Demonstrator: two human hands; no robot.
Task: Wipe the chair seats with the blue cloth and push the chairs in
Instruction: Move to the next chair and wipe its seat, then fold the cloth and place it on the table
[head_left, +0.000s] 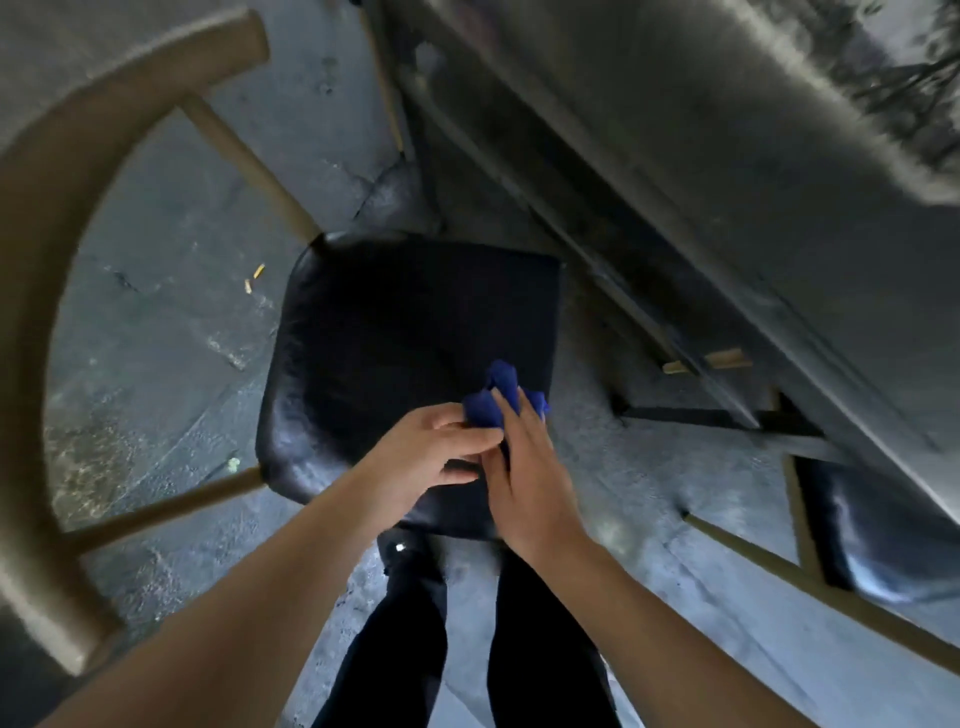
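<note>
A chair with a black padded seat (395, 332) and a curved tan wooden backrest (36, 291) stands in front of me, pulled out from the table. The bunched blue cloth (496, 397) is over the seat's near right part, held between both hands. My left hand (431, 457) pinches the cloth's near edge with curled fingers. My right hand (524, 478) lies against the cloth with its fingers stretched along it and the thumb underneath, gripping it. Whether the cloth touches the seat is unclear.
A grey table top (727, 130) runs diagonally across the upper right, its dark frame (649, 322) below it. A second black-seated chair (883, 540) sits under the table at the right. My dark trouser legs (415, 623) stand on the grey concrete floor (171, 312).
</note>
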